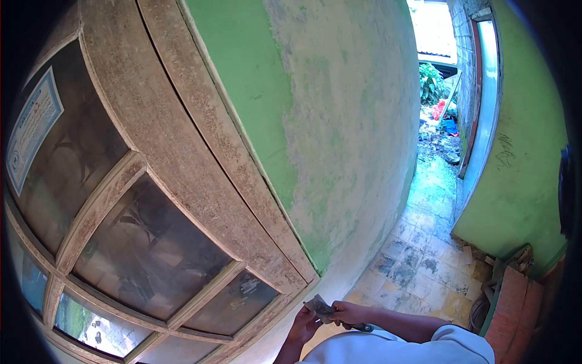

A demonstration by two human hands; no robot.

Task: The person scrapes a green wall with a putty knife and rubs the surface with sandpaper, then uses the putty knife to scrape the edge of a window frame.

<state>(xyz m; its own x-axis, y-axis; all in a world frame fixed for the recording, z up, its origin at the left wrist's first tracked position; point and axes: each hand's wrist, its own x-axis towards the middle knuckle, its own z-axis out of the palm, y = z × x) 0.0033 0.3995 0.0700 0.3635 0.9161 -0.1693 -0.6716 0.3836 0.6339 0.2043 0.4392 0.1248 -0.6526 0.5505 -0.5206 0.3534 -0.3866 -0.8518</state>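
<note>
Low in the head view, both hands meet in front of my white shirt around a scraper with a flat, dirty grey blade [319, 306]. My right hand [347, 313] is closed round it, and a dark handle end [364, 327] shows below that hand. The fingers of my left hand [304, 324] are closed at the blade's near left edge. Small parts of the scraper are hidden by the fingers. Left of the hands stands a worn wooden door [200, 200] with glass panes, its brown paint patchy.
A green wall with a bare, scraped-looking patch [345, 121] runs beside the door. Stained floor tiles [418, 261] lead to an open doorway with rubble and plants outside. At lower right stands a reddish wooden piece [515, 309]. A paper certificate [36, 127] is on the glass.
</note>
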